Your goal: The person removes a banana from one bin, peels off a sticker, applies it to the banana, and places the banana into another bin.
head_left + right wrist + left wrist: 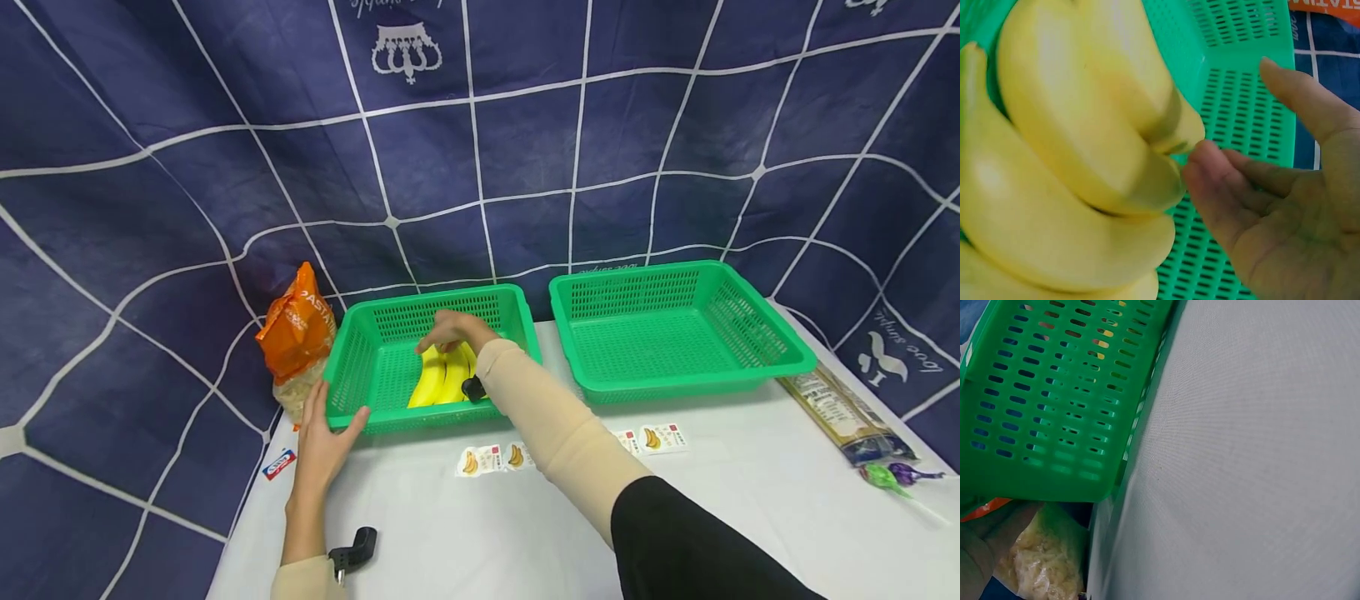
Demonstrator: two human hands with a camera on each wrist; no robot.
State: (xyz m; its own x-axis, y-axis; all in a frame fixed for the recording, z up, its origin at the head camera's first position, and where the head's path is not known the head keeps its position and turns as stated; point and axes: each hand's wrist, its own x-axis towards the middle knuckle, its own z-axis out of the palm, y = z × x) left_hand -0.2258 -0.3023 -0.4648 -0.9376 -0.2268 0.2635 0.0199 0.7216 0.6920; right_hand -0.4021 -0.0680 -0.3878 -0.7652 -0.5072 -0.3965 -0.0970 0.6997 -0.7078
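Note:
Several yellow bananas (442, 379) lie side by side in the left green basket (386, 375). My right hand (453, 327) reaches in over their far ends. In the right wrist view, its thumb is spread away from the fingers, and the fingertips (1207, 156) are at the tip of one banana (1072, 106), seemingly touching it without a grip. At the basket's front left corner is my left hand (322, 446), its fingers stretched along the outer side and its thumb near the front rim. The left wrist view shows the basket's slotted wall (1054, 394) beside that hand.
A second green basket (637, 346) stands on the right. Behind my left hand is an orange bag (300, 321); a small wrapped bar (279, 464) lies nearby. Banana-printed labels (480, 460) lie in front of the baskets. At right are a long packet (847, 412) and lollipops (881, 477).

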